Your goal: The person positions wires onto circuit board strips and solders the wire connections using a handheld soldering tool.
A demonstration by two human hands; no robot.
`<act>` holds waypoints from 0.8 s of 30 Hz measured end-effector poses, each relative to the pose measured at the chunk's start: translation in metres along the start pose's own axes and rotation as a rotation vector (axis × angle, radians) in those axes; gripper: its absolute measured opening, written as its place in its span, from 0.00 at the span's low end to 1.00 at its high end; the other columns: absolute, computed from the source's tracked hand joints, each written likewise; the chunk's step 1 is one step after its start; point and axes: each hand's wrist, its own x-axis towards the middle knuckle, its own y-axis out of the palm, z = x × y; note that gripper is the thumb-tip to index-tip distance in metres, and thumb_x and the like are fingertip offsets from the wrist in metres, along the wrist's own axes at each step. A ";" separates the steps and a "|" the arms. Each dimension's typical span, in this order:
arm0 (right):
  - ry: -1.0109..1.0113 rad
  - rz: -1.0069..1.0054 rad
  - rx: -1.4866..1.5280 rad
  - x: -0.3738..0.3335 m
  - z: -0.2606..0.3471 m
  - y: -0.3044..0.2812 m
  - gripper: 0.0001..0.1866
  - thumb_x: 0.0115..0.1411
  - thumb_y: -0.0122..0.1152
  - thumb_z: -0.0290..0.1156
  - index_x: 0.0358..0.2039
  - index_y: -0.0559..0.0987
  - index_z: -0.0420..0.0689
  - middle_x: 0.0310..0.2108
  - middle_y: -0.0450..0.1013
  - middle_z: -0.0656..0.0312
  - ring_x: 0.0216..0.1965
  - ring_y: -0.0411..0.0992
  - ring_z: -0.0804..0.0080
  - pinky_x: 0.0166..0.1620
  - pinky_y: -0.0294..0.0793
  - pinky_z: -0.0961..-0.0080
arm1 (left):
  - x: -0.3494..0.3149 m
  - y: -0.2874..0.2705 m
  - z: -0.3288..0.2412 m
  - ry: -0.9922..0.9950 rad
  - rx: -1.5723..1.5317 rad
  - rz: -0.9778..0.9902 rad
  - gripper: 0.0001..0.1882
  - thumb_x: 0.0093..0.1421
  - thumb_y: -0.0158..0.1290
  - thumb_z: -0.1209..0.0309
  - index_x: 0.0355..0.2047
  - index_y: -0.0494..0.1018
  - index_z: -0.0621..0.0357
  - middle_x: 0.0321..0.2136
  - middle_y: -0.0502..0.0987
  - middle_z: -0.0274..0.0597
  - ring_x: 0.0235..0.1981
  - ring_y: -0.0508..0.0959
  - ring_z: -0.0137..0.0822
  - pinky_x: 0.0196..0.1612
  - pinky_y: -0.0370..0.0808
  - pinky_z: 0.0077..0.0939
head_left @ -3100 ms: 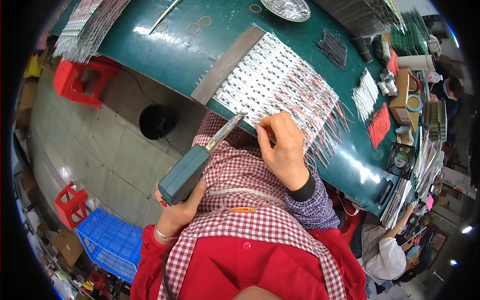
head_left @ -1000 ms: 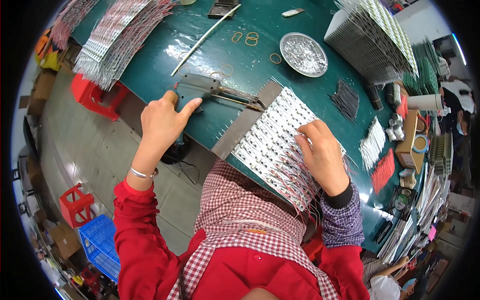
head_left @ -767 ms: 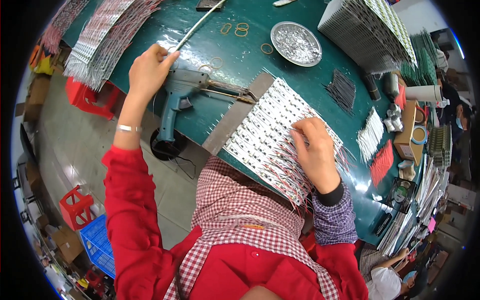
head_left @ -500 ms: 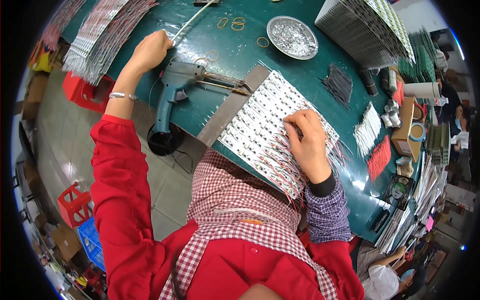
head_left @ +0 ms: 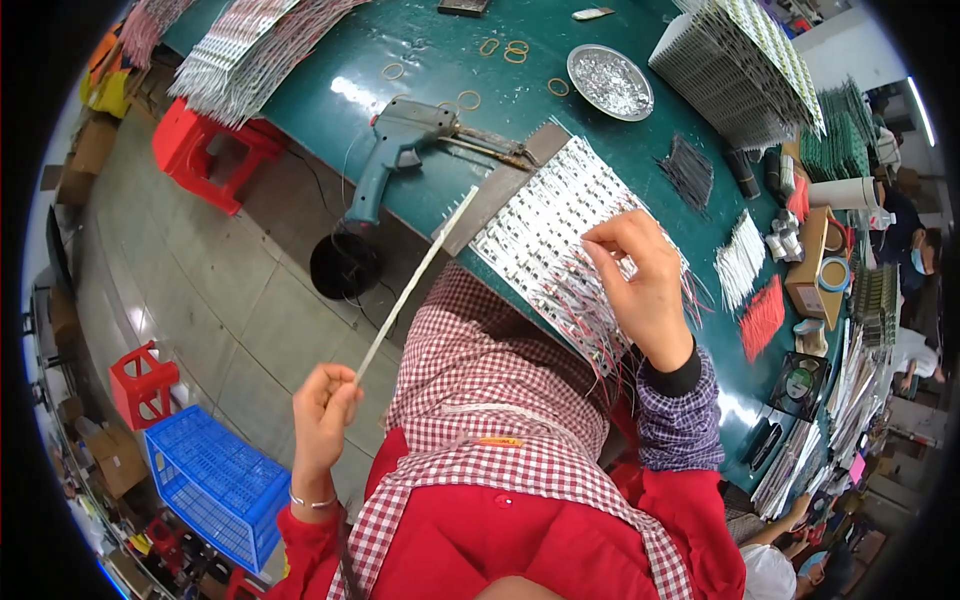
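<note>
My left hand (head_left: 327, 408) is closed on the lower end of a thin white stick (head_left: 405, 292), pinching it between thumb and fingers. The stick slants up and away past the desk's near edge, its far end beside the grey bar (head_left: 505, 190); I can't tell whether they touch. Held by the very end like that, I judge, it gives me reach without leaning in.

My right hand (head_left: 642, 275) is over the sheet of small boards (head_left: 545, 225), thumb and forefinger brought close together near the wires; I can't tell if a wire is caught between them. The sheet lies on the desk (head_left: 325, 95) along the near edge, the bar across its left end, probably as a weight to keep it flat. The soldering gun (head_left: 415, 125) lies on its side with its tip resting on that bar, presumably to keep hot metal off the desk.

On edges: the gun's handle reaches the near edge, above a black bin (head_left: 343, 265), so I'd allow for it. My left hand has wide room over the floor; beyond the gun, only rubber bands (head_left: 515, 52) and a metal plate (head_left: 646, 106) interrupt the desk. The right side is tighter, with bundles of white wires (head_left: 738, 260) and red wires (head_left: 762, 318) near my right wrist.
</note>
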 end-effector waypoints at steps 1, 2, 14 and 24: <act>-0.106 0.048 -0.018 0.003 0.011 0.003 0.06 0.52 0.65 0.19 0.32 0.78 0.40 0.31 0.71 0.54 0.36 0.72 0.55 0.38 0.71 0.64 | -0.010 -0.001 0.005 -0.012 -0.033 -0.002 0.06 0.67 0.50 0.75 0.41 0.71 0.65 0.25 0.74 0.31 0.20 0.63 0.16 0.22 0.57 0.13; -0.209 0.091 -0.039 0.005 0.020 0.009 0.06 0.52 0.65 0.19 0.31 0.78 0.40 0.30 0.70 0.54 0.36 0.71 0.55 0.38 0.71 0.63 | -0.017 -0.002 0.009 -0.021 -0.064 0.001 0.05 0.67 0.50 0.76 0.40 0.71 0.65 0.25 0.74 0.31 0.20 0.63 0.16 0.22 0.57 0.13; -0.239 0.044 -0.184 -0.009 0.011 0.103 0.07 0.54 0.64 0.23 0.31 0.74 0.39 0.31 0.67 0.53 0.36 0.69 0.55 0.38 0.71 0.63 | -0.028 -0.010 0.031 -0.025 -0.012 0.024 0.05 0.67 0.50 0.76 0.41 0.70 0.64 0.26 0.74 0.32 0.21 0.63 0.17 0.23 0.60 0.14; -0.150 0.029 -0.082 -0.016 0.012 0.093 0.07 0.58 0.62 0.22 0.33 0.73 0.37 0.31 0.67 0.52 0.34 0.68 0.54 0.35 0.69 0.63 | -0.017 -0.006 0.043 0.031 0.124 0.041 0.05 0.66 0.50 0.76 0.40 0.71 0.65 0.26 0.76 0.36 0.26 0.70 0.21 0.27 0.67 0.18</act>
